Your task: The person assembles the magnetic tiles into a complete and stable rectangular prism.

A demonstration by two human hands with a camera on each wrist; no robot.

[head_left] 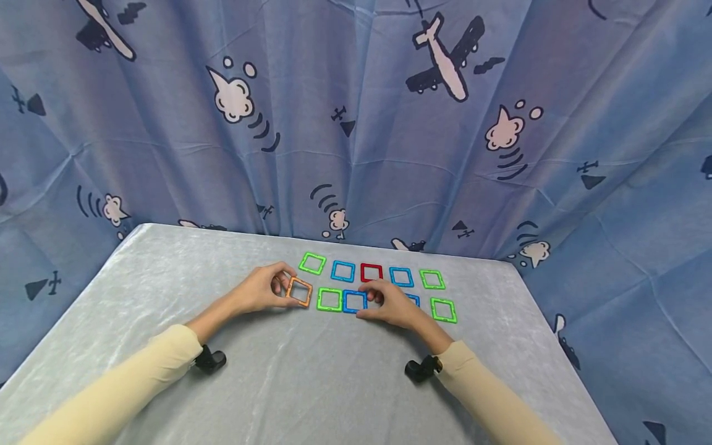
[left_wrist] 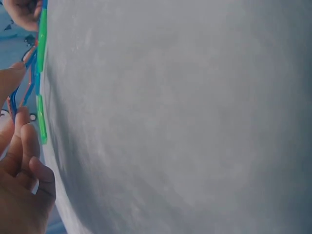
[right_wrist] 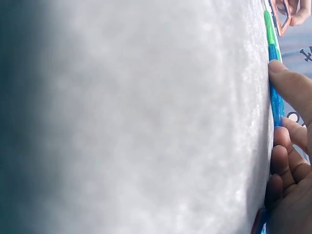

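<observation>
My left hand [head_left: 261, 288] holds an orange square frame tile [head_left: 309, 295] between thumb and fingers, tilted up at the left end of the tiles. Blue and orange edges show by its fingers in the left wrist view. With thumb at the near edge and a fingertip at the far edge, my right hand [head_left: 392, 304] pinches a blue square frame tile [head_left: 344, 301]. That tile lies against a green square tile [head_left: 330, 309] on its left. Another blue tile [head_left: 418, 301] is partly hidden behind the right hand.
Behind the hands runs a row of square tiles: green [head_left: 309, 271], blue [head_left: 342, 281], red [head_left: 371, 265], blue [head_left: 403, 285] and green [head_left: 434, 287]. One more green tile [head_left: 445, 321] lies at right. A grey cloth covers the table [head_left: 311, 383]; a blue patterned curtain [head_left: 300, 123] hangs behind.
</observation>
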